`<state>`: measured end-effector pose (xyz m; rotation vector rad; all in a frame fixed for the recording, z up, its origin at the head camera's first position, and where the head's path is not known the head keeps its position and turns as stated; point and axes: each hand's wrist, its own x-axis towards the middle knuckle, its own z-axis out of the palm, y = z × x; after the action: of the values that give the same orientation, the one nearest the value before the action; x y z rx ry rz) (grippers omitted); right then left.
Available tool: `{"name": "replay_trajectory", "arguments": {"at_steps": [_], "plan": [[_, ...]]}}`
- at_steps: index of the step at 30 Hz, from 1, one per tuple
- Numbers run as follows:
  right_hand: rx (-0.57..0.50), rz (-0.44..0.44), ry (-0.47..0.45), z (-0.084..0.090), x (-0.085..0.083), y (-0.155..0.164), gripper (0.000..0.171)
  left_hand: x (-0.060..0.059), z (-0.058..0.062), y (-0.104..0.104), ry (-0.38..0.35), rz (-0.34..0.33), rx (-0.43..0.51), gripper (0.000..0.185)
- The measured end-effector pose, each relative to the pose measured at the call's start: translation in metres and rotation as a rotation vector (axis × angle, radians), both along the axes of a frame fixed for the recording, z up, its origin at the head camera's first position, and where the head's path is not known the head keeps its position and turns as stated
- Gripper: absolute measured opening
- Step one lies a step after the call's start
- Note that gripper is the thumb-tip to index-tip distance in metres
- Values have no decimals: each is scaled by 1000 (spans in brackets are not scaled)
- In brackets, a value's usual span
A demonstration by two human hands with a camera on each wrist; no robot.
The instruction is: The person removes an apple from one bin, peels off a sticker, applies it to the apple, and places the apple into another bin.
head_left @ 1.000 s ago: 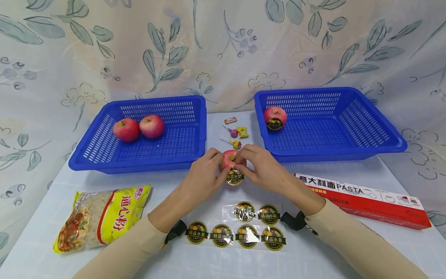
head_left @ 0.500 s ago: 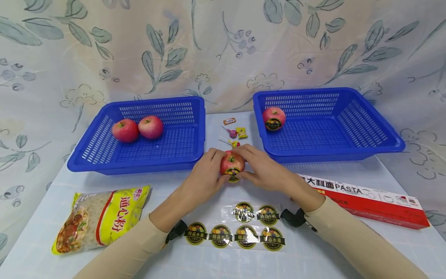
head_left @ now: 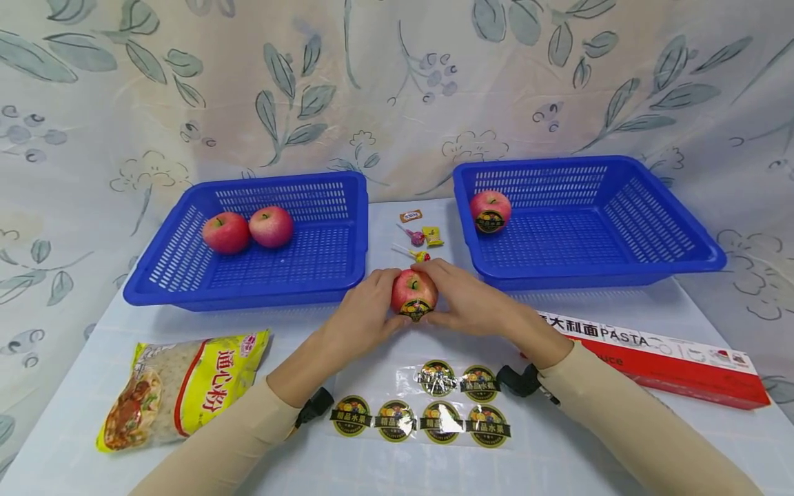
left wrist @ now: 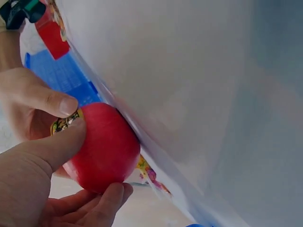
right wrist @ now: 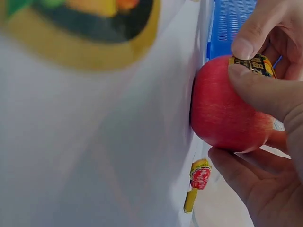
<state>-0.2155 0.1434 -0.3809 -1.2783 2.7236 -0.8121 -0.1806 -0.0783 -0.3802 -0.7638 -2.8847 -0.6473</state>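
The left hand [head_left: 362,311] and right hand [head_left: 474,301] grip the apple [head_left: 413,291] on the table [head_left: 558,441], both thumbs pressing its sticker [head_left: 415,311] flat.

My thumbs cover most of the sticker [head_left: 414,311] on the apple [head_left: 413,289], so I cannot read it. In the right wrist view the sticker sheet [right wrist: 90,33] is blurred and cut by the top edge. The small candies [head_left: 420,236] between the baskets are too small to tell. The pasta box [head_left: 657,358] is partly hidden behind my right sleeve.
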Motion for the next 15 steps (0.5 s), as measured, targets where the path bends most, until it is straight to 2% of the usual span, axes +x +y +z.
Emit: {"name": "replay_trajectory", "arguments": {"at_steps": [3,9,15], "plan": [[-22,11,14,-1,0,-1,78,0,1,-2,14,-6,1,66],[-15,-3,30,-1,11,6,77,4,3,-8,-64,-73,55,62],[2,20,49,27,23,14,79,7,11,-14,-89,-58,45,54]]}}
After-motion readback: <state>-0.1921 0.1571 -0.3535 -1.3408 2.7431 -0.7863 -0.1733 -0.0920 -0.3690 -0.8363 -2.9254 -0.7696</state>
